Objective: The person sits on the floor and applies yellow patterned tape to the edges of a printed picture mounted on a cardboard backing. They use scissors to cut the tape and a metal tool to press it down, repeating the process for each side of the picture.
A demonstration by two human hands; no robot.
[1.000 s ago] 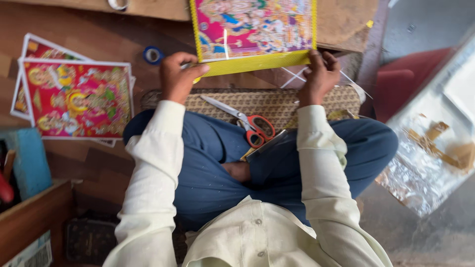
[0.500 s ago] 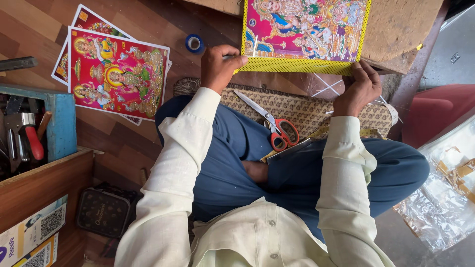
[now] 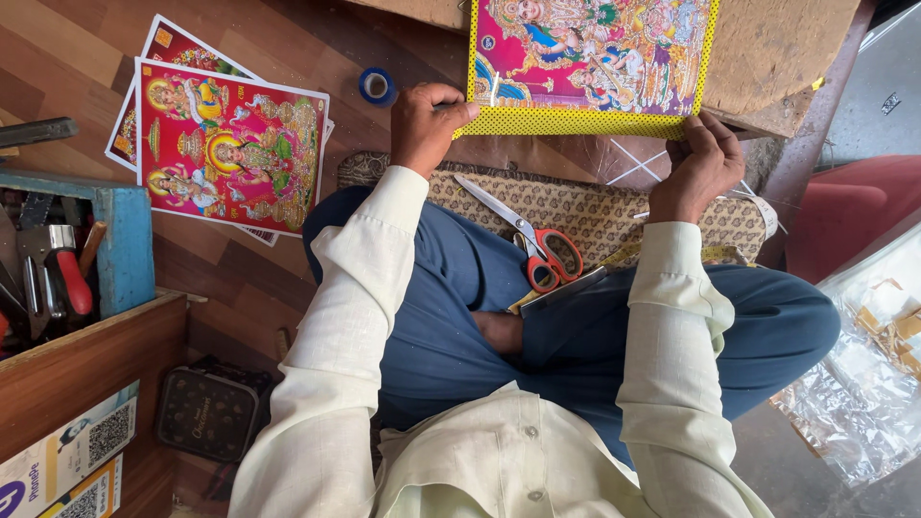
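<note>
Head view: your left hand [image 3: 429,123] and right hand [image 3: 703,165] pinch the bright print's [image 3: 590,58] yellow edge, scissors [image 3: 532,246] idle below your grip, more prints [image 3: 225,153] waiting leftward.

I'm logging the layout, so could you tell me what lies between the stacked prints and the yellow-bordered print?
A blue tape roll on the wooden floor, in the head view.

Landmark: the woven mat [image 3: 595,206], which lies on the floor in front of the seated person's crossed legs.

- On the mat: scissors [image 3: 532,240], near its middle.
- Beyond the mat: a framed picture [image 3: 590,58], resting on a board [image 3: 777,48].
- At the picture's near edge: left hand [image 3: 427,120] on one corner, right hand [image 3: 705,168] on the other.
- Left of the mat: a tape roll [image 3: 377,86], then stacked prints [image 3: 225,144], then a toolbox [image 3: 106,249].
- Right of the mat: a plastic bag [image 3: 863,384].
</note>
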